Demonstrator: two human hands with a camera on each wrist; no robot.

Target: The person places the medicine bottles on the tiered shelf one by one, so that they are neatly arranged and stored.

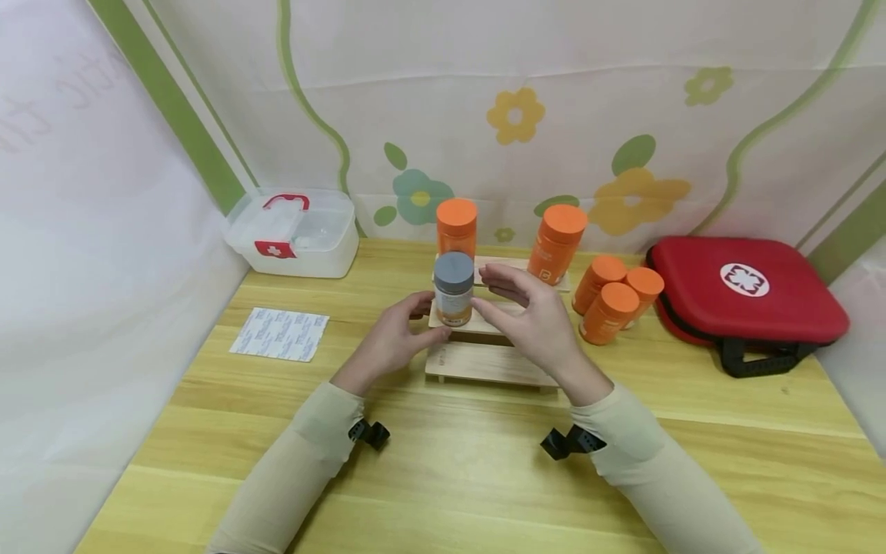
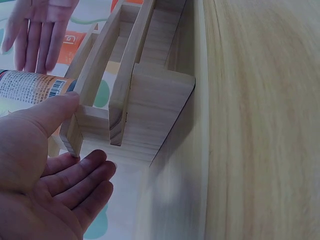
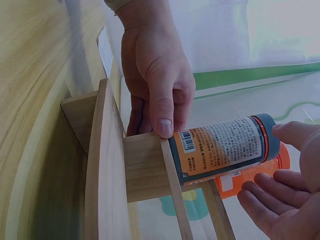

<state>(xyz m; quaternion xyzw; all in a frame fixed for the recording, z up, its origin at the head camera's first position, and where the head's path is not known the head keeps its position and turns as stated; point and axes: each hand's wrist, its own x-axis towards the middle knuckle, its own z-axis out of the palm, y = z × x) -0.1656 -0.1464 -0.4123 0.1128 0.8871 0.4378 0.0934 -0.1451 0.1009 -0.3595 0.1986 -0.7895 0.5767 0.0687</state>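
An orange-labelled bottle with a grey cap (image 1: 454, 288) stands upright at the left end of the middle step of a wooden stepped rack (image 1: 494, 363). My left hand (image 1: 394, 338) holds that end of the step, thumb by the bottle's base and index fingertip at the step's far corner; its other fingers curve loosely below in the left wrist view. My right hand (image 1: 529, 319) is spread beside the bottle, palm toward it. In the right wrist view, the right thumb (image 3: 295, 134) overlaps the cap's edge, while the fingers extend past the bottle without wrapping it.
Two orange-capped bottles stand on the rack's top step, left (image 1: 457, 227) and right (image 1: 559, 240). Several smaller orange bottles (image 1: 609, 312) cluster right of it, before a red first-aid case (image 1: 751, 296). At left are a clear-lidded white box (image 1: 304, 258) and a printed white packet (image 1: 280, 335).
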